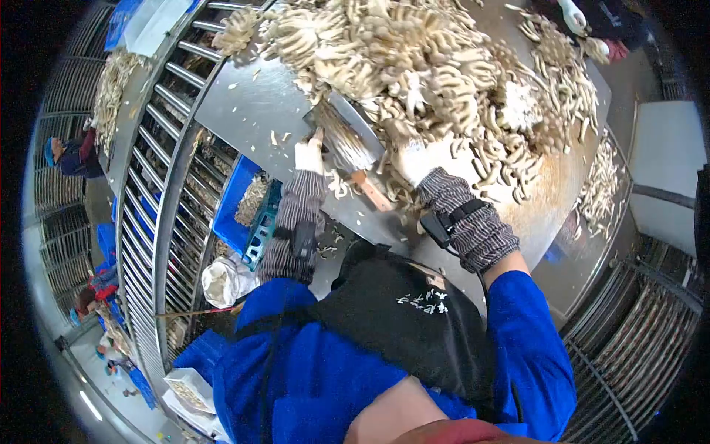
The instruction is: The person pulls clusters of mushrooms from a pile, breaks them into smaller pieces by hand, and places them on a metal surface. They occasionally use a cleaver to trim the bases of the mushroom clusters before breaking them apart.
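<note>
My left hand (pixel 309 154), in a white glove, is at the left edge of a broad knife blade (pixel 362 132). Its fingertips look pressed together, and what they hold, if anything, I cannot make out. The knife's wooden handle (pixel 372 191) points toward my body with no hand around it. Brownish mushroom stems show along the blade. To the right of the knife, my gloved right hand (pixel 416 161) closes on a mushroom cluster (pixel 401 133) at the near side of the heap. Its fingers are partly hidden. A large pile of mushrooms (pixel 392 44) covers the far part of the metal table (pixel 244 100).
A blue crate (pixel 235 211) with mushroom pieces and a green basket (pixel 262 226) stand below the table's left edge. Metal rails (pixel 163 118) run along the left. Across the table is a co-worker's gloved hand (pixel 574 16). A white bag (pixel 222 283) sits lower left.
</note>
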